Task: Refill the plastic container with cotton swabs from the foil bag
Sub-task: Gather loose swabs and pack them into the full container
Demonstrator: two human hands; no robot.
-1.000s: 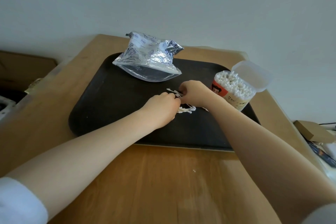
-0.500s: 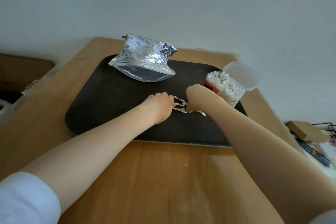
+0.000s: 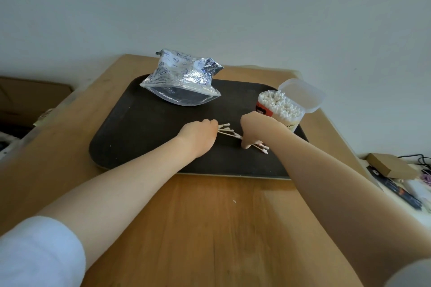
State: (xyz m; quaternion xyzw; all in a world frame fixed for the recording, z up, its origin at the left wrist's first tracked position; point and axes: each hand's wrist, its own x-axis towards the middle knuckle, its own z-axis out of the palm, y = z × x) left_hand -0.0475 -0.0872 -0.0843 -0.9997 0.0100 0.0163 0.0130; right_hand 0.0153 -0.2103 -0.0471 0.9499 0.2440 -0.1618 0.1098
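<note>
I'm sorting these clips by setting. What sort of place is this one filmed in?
Probably a home or small office room, not a workshop: a plain wooden table against a bare white wall, a cardboard box on the left, and cables and small clutter on a side surface.

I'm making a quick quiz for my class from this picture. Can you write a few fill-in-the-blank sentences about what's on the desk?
1. The foil bag lies on a ____ tray.
2. The lid of the plastic container stands ____.
3. Loose cotton swabs lie on the tray between the left hand and the ____ hand.
4. The tray rests on a ____ table.

Missing words: black; open; right; wooden
</note>
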